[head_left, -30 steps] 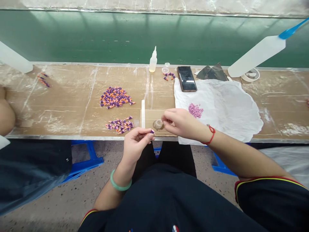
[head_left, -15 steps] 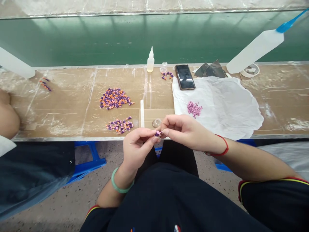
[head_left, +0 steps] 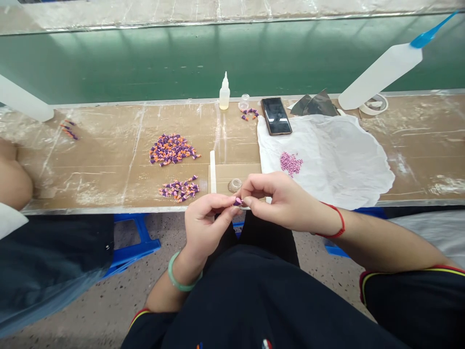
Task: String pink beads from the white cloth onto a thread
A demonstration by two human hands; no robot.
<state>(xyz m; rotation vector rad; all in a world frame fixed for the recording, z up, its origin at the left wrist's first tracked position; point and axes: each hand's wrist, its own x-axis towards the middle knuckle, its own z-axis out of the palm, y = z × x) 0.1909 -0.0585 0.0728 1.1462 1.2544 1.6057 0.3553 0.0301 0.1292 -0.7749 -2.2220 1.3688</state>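
Observation:
My left hand (head_left: 205, 220) pinches a small purple piece (head_left: 237, 201) just below the table's front edge. My right hand (head_left: 278, 198) meets it from the right, fingertips pinched against the same piece. Just beyond the fingers a small clear round dish (head_left: 235, 184) sits on a cardboard patch beside a white stick (head_left: 212, 165). Two heaps of purple and orange pieces lie to the left, a large heap (head_left: 172, 148) and a smaller heap (head_left: 180, 188). A little pile of pink bits (head_left: 290, 163) rests on a white sheet (head_left: 337, 155).
A glue bottle (head_left: 224, 92), a small clear cup (head_left: 244, 101) and a phone (head_left: 276, 116) stand at the back of the brown table (head_left: 109, 160). Big white squeeze bottles (head_left: 381, 75) lean in at both sides. Another person's arm (head_left: 12, 182) is at left.
My right hand came back from the clear dish to meet my left hand at the table edge. Over the last half second both hands stayed pinched together, almost still.

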